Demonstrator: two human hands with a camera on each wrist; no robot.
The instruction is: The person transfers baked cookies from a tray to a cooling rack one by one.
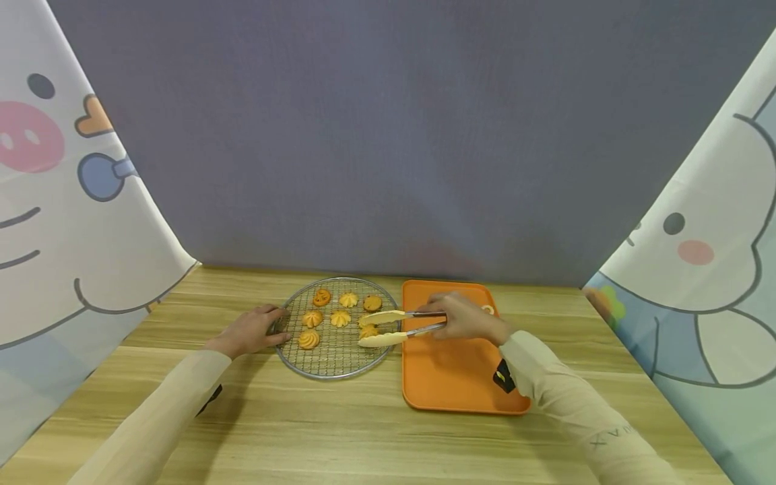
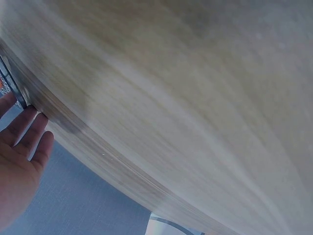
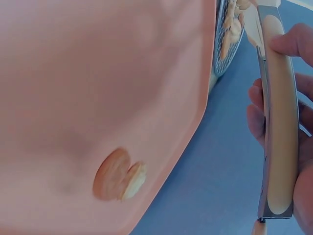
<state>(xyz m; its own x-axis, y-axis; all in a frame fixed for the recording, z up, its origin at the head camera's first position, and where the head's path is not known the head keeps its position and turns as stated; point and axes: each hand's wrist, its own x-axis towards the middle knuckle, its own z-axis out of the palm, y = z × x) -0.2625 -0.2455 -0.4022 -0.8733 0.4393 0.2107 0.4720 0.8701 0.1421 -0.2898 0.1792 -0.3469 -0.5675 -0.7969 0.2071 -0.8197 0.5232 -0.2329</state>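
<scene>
So far, as I watch remotely, most cookies [image 1: 340, 318] still lie on the round rack [image 1: 327, 360]; one pale piece [image 1: 488, 309] sits at the far right of the orange tray [image 1: 451, 380]. My right hand [image 1: 461, 316] grips spread tongs [image 1: 388, 339]; my left hand [image 1: 251, 331], fingers extended, touches the rack's left edge.

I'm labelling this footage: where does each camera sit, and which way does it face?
Head: on the head, looking forward and down at round rack, orange tray and tongs; left hand, right hand and sleeves show.
Left wrist: on that wrist, looking across the tabletop; left hand and rack edge show.
Right wrist: on that wrist, looking at tray and tongs; right hand shows.
Shared by head and right wrist: tray, tongs.
</scene>
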